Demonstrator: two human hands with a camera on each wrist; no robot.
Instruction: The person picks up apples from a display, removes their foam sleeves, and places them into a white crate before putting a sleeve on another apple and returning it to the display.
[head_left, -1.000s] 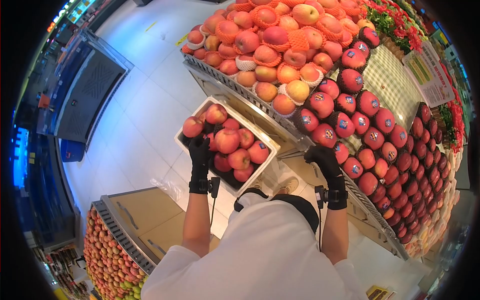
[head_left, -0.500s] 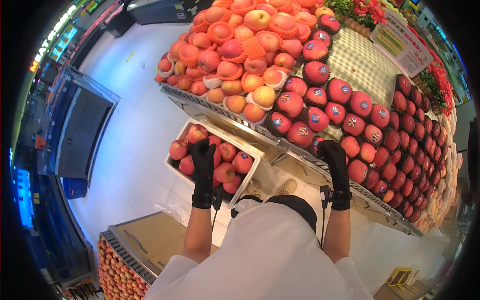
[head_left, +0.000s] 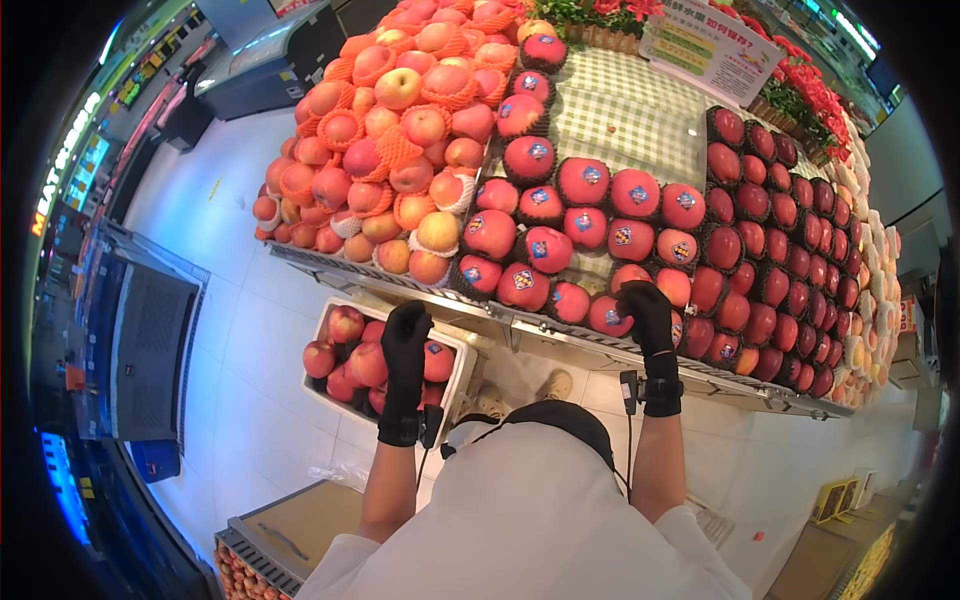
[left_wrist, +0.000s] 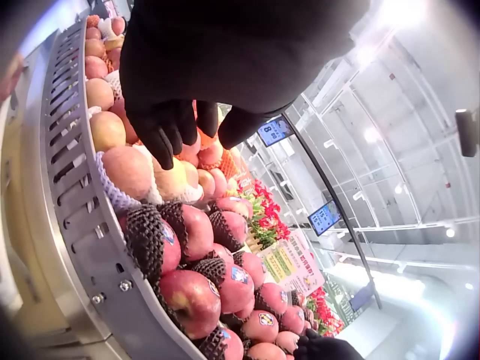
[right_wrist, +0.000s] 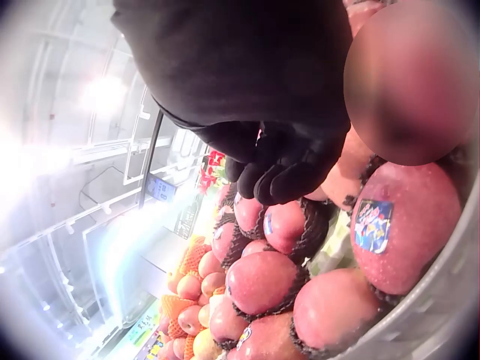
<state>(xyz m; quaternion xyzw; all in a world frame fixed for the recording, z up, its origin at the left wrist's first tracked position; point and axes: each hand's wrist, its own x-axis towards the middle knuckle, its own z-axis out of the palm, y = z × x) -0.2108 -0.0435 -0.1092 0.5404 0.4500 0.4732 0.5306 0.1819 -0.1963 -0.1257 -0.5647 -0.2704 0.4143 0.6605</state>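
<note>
My left hand [head_left: 405, 345], in a black glove, hangs above the right part of a white foam box [head_left: 462, 372] with several red apples [head_left: 368, 363] in it. Its fingers [left_wrist: 161, 142] droop, loosely bent, with nothing between them in the left wrist view. The gloved right hand [head_left: 648, 315] is over the front edge of the fruit display, close to stickered red apples [head_left: 608, 315]. In the right wrist view its fingers [right_wrist: 289, 176] curl loosely above apples in black foam nets, and no fruit shows in them. A blurred apple [right_wrist: 412, 82] lies beside that hand, near the camera.
A metal rail [head_left: 490, 318] edges the display. Left on it are apples in orange nets [head_left: 400, 90]; right are dark red apples [head_left: 770, 250]. Behind lie checked cloth [head_left: 620, 110], a sign [head_left: 705, 50] and red flowers [head_left: 815, 85]. A crate stand [head_left: 300, 525] is at lower left.
The view has turned, so the display now lies straight ahead. My left hand has risen from among the box's apples toward the rail. The right hand has stayed along the display's front edge.
</note>
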